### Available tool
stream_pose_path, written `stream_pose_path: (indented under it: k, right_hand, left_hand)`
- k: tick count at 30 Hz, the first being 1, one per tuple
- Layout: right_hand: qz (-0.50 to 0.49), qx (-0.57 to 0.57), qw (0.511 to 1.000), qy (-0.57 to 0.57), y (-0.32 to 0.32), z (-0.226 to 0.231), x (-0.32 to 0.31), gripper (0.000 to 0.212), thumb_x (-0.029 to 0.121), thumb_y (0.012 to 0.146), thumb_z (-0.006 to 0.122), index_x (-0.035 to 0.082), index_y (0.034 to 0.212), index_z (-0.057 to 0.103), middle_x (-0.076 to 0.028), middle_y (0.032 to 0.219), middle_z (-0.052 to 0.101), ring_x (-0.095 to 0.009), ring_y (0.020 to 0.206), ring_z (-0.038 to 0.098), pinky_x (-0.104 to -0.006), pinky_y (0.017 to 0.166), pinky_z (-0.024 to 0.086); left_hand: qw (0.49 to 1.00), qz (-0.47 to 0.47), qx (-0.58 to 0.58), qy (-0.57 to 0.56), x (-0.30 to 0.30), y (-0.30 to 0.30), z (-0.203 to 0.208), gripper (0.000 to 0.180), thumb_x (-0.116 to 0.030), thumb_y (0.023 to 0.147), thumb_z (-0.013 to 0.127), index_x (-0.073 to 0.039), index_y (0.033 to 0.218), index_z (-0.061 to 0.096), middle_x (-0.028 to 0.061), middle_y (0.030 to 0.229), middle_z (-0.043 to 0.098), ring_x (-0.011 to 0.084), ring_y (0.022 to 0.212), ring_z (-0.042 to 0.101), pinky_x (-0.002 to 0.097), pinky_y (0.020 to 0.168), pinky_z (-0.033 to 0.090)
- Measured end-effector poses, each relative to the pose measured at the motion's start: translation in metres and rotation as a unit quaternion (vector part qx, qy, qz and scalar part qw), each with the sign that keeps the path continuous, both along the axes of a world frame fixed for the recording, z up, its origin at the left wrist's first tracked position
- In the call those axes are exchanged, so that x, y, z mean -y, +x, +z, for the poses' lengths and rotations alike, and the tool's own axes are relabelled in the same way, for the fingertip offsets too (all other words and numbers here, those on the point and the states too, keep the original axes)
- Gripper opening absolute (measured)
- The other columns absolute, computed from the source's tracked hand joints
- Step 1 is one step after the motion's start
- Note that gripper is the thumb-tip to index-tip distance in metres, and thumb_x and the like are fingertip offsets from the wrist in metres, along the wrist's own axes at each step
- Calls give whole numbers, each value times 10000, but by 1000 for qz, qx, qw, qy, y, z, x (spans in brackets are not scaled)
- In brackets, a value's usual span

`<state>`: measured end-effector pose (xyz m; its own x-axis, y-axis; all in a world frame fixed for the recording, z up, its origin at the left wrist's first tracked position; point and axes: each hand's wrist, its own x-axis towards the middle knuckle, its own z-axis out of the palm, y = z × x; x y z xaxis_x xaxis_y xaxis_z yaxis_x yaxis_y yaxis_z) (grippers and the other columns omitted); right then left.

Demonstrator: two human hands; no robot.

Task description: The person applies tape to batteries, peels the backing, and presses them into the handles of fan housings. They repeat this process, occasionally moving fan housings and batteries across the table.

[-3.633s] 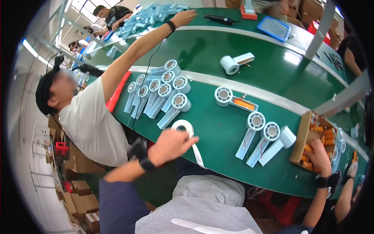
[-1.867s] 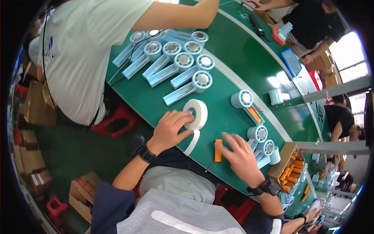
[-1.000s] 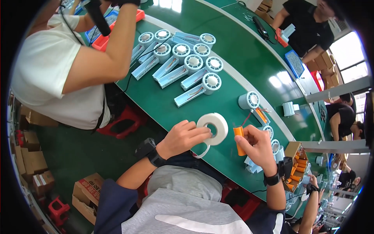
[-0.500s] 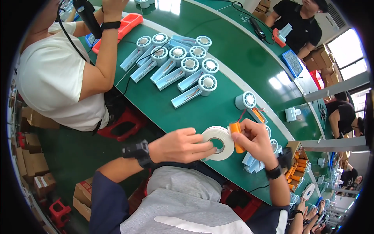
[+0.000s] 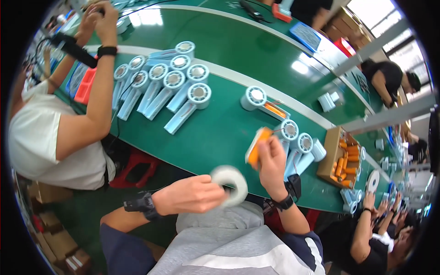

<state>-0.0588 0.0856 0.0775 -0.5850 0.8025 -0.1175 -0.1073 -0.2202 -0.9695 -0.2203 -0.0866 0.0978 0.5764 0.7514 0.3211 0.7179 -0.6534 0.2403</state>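
My left hand (image 5: 192, 195) has its fingers closed on a roll of white tape (image 5: 239, 190) at the table's near edge. The roll is smeared by motion. Above the green table, my right hand (image 5: 271, 165) grips an orange cylindrical battery (image 5: 262, 136), tilted, with a pale strip along its left side. A thin red wire shows near the battery's upper end. Just beyond this hand lies a light-blue handheld fan housing (image 5: 255, 97) with an orange battery in its open handle. More fan housings (image 5: 289, 130) lie right beside the hand.
Several open fan housings (image 5: 198, 94) stand in a cluster to the left. A cardboard box (image 5: 326, 160) of orange batteries is at the right. On the left a person in a white shirt (image 5: 59, 133) works beside a red tray (image 5: 85, 86). Others sit along the bench.
The tape roll and battery, held together before, are now apart. My left hand has moved left and nearer with the roll; the battery shows a pale strip. The view has shifted.
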Motion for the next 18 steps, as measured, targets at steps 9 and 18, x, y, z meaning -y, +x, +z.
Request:
stream_pose_path:
  k: [9, 18]
  right_hand:
    - [-289, -139, 943, 91, 93, 46, -88, 329, 362, 1056, 537, 40, 1101, 583, -41, 804, 600, -101, 598, 503, -244, 541, 395]
    - [-274, -44, 960, 40, 150, 6, -15, 314, 290, 1073, 506, 3, 1194, 538, -63, 842, 623, -114, 568, 527, -251, 485, 418]
  left_hand:
    - [982, 178, -64, -22, -68, -5, -29, 271, -76, 835, 629, -65, 1104, 663, 41, 1116, 596, 176, 926, 590, 336, 761, 455]
    - [973, 94, -113, 179, -177, 53, -29, 102, -119, 785, 657, -113, 887, 665, 64, 1313, 556, 213, 1125, 534, 360, 893, 427]
